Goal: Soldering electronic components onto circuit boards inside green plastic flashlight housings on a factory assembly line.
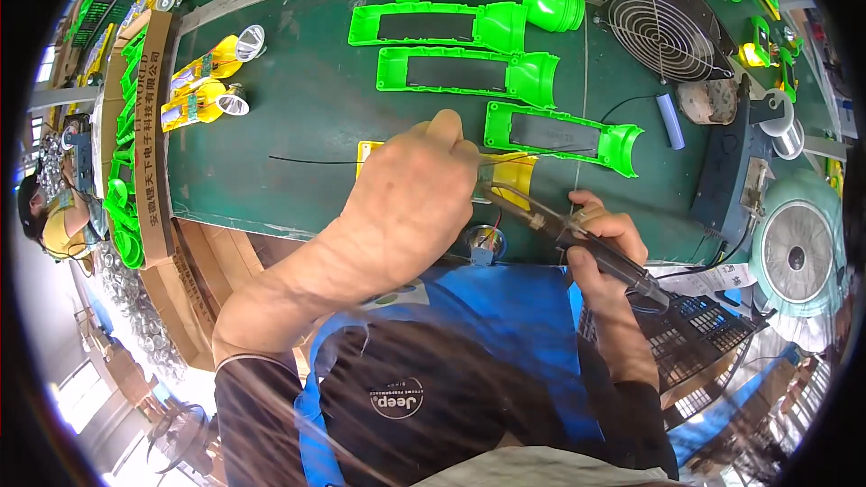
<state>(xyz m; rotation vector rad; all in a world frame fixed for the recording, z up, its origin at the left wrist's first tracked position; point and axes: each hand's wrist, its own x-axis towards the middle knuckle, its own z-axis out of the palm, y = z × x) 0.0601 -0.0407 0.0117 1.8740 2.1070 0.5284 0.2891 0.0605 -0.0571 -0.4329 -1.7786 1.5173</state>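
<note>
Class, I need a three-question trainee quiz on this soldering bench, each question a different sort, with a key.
1. True or false: the right hand holds the soldering iron.
2. What colour is the part under the left hand? A red, B yellow, C white.
3. Fill in: the green shells lie on the bench to the ____ of the fan.

Key: 1 true; 2 B; 3 left.

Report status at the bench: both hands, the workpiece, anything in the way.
Left hand pressing down on yellow part. Right hand gripping soldering iron, tip at the part. Green shells lie just behind; nothing blocking.
</note>
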